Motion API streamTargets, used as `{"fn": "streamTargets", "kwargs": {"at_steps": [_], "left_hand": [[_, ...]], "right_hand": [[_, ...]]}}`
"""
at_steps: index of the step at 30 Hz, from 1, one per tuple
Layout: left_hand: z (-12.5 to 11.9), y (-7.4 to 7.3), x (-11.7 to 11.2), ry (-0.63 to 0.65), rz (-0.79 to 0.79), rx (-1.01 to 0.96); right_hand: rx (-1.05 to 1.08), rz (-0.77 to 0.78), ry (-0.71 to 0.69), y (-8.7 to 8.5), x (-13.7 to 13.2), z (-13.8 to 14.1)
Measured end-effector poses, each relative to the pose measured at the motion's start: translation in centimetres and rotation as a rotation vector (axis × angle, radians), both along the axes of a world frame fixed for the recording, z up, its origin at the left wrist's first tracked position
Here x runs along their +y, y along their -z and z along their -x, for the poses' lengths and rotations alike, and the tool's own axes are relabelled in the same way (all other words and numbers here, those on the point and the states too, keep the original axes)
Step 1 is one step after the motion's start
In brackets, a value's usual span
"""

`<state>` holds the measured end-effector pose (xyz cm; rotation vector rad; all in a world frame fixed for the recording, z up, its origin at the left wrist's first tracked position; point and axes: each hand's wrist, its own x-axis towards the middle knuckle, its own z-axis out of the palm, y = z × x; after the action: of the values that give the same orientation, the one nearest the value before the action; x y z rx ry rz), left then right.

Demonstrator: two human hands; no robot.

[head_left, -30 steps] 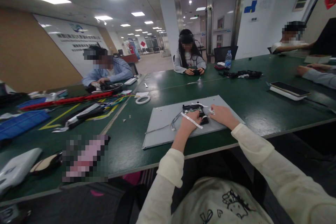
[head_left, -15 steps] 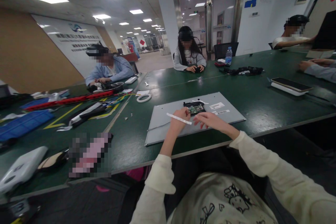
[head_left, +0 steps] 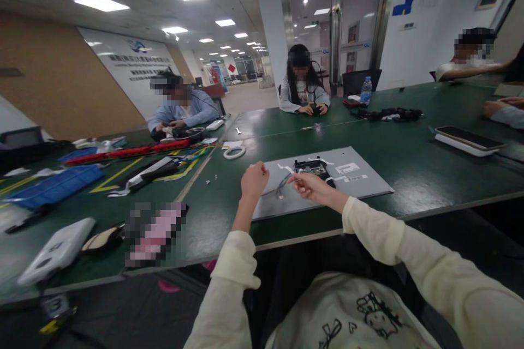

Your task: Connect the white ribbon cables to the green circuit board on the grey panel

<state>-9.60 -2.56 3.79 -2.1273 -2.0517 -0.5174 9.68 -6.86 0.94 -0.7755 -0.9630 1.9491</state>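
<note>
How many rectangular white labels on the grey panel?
2, both right of the circuit board: a farther label and a nearer label. The right hand or board may hide others.

Head-worn wide view, facing forward and down across glossy green tabletop point(head_left: 262, 133), flat grey rectangular panel point(head_left: 286, 205) near at frame centre, cream cloth sleeves point(head_left: 235, 262) closest at bottom, metal-framed glass double door point(head_left: 336, 27) far at upper centre.

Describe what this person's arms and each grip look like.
The left sleeve and right sleeve are plain cream cloth, ending short of the wrists; the left cuff looks loose and bunched. Left grip and right grip are bare: no glove or watch shows.
</note>
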Motion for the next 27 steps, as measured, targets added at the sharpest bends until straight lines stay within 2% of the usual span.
{"fn": "streamTargets", "kwargs": {"at_steps": [3, 8, 10, 14, 17, 22, 27], "left_hand": [[1.0, 1.3, -0.3, 0.001, -0.089, -0.133], [0.7, 2.8, -0.5, 0.253, -0.19, -0.28], [0.7, 3.1, -0.3, 0.33, -0.207, -0.311], [0.6, 3.9, 0.1, 0.436, -0.103, -0.303], [0.3, 4.4, 0.2, 0.489, 0.003, -0.292], [-0.3, 4.3, -0.2, 0.54, 0.112, -0.326], [-0.2, 3.7, -0.9, 0.493, 0.032, -0.408]], "right_hand": [[0.051, 0.141, -0.062, 0.1, 0.8, 1.2], [0.075, 0.223, -0.099, 0.7, 1.6, 2.7], [0.123, 0.327, -0.142, 0.8, 1.9, 2.7], [0.234, 0.587, -0.312, 0.7, 2.1, 1.9], [0.339, 0.692, -0.379, 0.8, 2.1, 1.2], [0.423, 0.743, -0.414, 1.0, 2.1, 0.7], [0.422, 0.629, -0.389, 1.1, 1.6, 0.5]]}}
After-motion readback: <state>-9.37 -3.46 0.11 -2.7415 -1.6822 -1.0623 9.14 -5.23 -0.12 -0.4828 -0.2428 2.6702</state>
